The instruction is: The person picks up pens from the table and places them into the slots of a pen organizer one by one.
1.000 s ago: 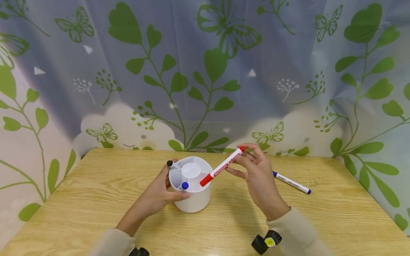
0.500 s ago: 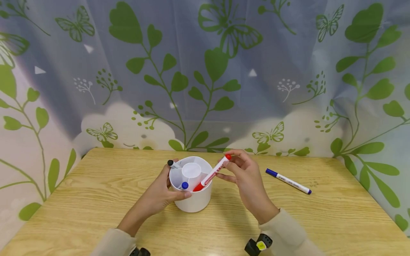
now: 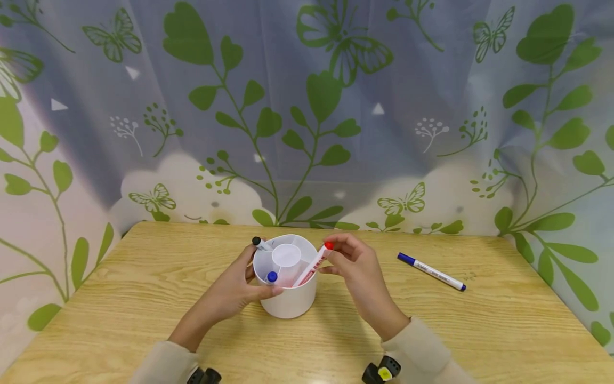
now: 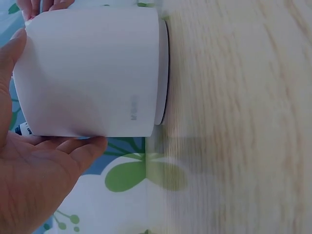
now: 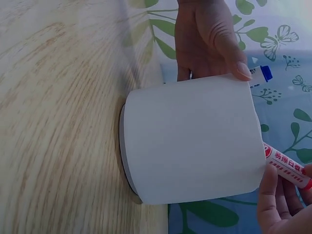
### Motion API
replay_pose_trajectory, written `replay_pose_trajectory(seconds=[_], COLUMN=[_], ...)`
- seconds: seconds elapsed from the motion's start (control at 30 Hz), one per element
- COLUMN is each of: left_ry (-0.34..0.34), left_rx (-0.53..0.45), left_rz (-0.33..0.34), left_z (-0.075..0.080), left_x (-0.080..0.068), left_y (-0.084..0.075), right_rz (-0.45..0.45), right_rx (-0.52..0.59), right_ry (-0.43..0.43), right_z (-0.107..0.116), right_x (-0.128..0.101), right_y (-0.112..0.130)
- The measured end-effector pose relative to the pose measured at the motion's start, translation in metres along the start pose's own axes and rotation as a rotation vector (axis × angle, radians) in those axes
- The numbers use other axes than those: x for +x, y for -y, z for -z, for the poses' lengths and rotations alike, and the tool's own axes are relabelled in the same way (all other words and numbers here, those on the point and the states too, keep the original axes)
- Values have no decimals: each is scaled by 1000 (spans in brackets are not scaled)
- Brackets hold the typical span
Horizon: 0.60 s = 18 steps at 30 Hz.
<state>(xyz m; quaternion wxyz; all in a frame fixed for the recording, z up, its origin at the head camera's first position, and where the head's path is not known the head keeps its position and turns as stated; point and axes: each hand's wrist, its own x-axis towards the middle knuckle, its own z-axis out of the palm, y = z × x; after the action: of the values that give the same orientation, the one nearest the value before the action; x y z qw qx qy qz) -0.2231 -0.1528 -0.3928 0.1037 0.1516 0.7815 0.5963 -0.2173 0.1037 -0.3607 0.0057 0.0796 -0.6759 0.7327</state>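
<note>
A white round pen holder [image 3: 289, 304] with compartments about a raised middle cup stands on the table. My left hand [image 3: 230, 293] grips its left side, thumb on the front rim and fingers round the far side, as the left wrist view [image 4: 87, 73] of the pen holder also shows. My right hand [image 3: 357, 277] pinches a red whiteboard marker [image 3: 313, 265] near its upper end. The marker leans to the right, its lower end down inside the front right compartment and hidden. A black-capped marker [image 3: 261, 244] and a blue-capped marker [image 3: 272, 277] stand in other compartments.
A blue-and-white marker [image 3: 431, 272] lies on the wooden table [image 3: 479, 330] to the right of my right hand. Behind the table hangs a curtain [image 3: 288, 133] printed with green leaves and butterflies.
My right hand has moved left and slightly down, lowering the red marker from above the rim into the pen holder. My left hand keeps its grip on the holder.
</note>
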Motion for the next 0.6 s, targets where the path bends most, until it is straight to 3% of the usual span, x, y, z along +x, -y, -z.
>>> replay_pose_trajectory(seconds=[0.6], left_ry=[36], left_rx=[-4], left_rz=[12], left_z=[6], left_x=[-2], left_y=[-4], right_rz=[49], right_rx=[-262], right_ry=[-4], right_z=[-8], right_x=[-6], right_y=[-2])
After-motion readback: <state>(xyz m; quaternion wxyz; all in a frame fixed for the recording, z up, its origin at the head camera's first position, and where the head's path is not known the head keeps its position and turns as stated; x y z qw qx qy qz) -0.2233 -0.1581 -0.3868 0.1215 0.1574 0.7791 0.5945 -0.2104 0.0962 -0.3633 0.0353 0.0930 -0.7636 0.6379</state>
